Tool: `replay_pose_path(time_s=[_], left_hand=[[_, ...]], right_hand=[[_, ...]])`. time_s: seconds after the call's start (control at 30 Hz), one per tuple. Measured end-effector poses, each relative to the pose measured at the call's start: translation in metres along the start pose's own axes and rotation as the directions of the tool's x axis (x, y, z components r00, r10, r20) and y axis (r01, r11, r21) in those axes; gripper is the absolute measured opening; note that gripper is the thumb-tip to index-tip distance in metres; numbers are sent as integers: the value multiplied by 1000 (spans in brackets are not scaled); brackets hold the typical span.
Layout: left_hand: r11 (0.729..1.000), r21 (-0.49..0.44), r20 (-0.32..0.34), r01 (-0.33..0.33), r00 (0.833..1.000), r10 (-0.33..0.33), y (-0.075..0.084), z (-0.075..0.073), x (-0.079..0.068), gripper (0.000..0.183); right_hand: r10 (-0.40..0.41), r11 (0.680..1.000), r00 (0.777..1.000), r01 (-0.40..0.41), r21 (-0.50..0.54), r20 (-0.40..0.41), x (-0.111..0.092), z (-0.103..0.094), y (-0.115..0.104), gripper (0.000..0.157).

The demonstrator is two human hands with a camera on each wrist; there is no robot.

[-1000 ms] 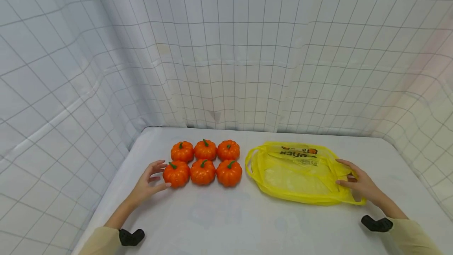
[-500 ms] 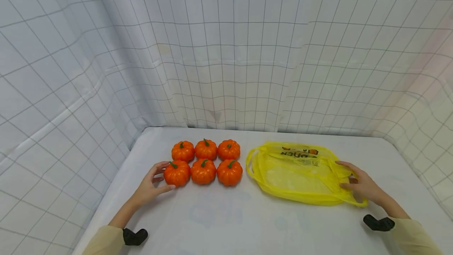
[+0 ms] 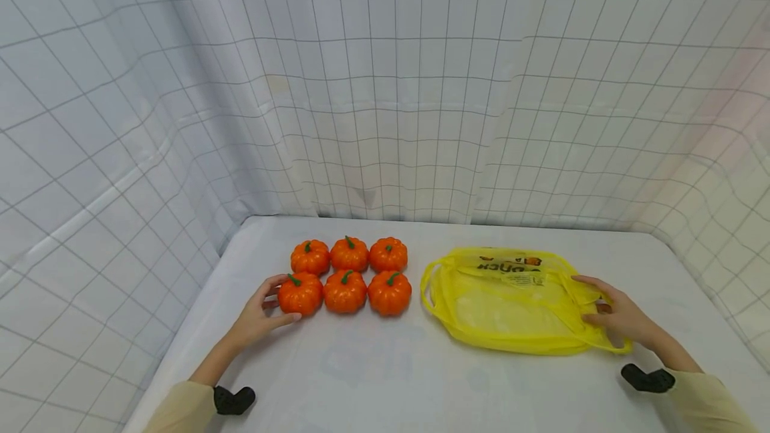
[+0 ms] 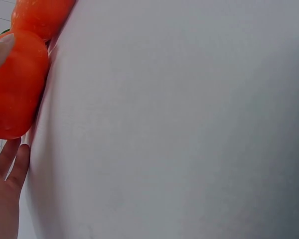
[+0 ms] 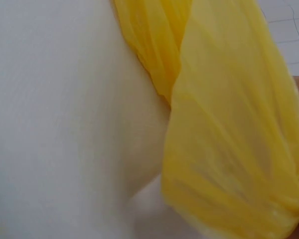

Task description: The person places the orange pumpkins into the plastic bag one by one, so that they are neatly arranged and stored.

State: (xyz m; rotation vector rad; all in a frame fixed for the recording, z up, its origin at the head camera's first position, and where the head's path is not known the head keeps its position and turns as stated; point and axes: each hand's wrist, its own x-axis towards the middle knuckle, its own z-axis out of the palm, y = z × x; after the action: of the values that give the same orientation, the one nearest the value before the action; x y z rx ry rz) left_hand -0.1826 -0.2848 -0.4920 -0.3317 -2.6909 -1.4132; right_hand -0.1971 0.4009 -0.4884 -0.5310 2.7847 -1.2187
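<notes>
In the head view my left hand [image 3: 257, 318] is around the front-left orange toy pumpkin [image 3: 300, 295], its thumb along the near side and fingers at the left and back. The left wrist view has the thumb [image 4: 1, 51] over this pumpkin [image 4: 17, 87] and the fingertips right at its lower edge. At the right, my right hand [image 3: 625, 318] grips the handle end of a yellow plastic bag [image 3: 505, 309] lying spread on the table. Bunched yellow film of the bag [image 5: 224, 109] covers much of that hand in the right wrist view.
Beside the held pumpkin stand several more in two rows, among them a front-middle pumpkin [image 3: 345, 293] and a back-right pumpkin [image 3: 388, 255]. White gridded curtains [image 3: 385, 119] enclose the white table [image 3: 373, 379] at the back and sides.
My left hand has moved right and come in around the front-left pumpkin, which stays in place. My right hand has shifted slightly right, and the bag has slid a little right and nearer.
</notes>
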Motion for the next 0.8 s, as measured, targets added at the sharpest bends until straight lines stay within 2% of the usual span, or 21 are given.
replay_pose_path(time_s=[0.17, 0.57, 0.8], left_hand=[[1000, 21, -13, 15, 1000, -14, -3, 2, 2, 72], [999, 40, -73, 5, 997, -2, -3, 5, -1, 71], [997, 68, -109, 19, 994, -12, 3, 4, -5, 73]], right_hand=[[-18, 1000, 1000, 18, 12, -9, -1, 2, 0, 67], [-53, 998, 998, 53, 43, -20, -1, 3, 2, 68], [-33, 998, 999, 34, 45, -23, -1, 4, 2, 69]])
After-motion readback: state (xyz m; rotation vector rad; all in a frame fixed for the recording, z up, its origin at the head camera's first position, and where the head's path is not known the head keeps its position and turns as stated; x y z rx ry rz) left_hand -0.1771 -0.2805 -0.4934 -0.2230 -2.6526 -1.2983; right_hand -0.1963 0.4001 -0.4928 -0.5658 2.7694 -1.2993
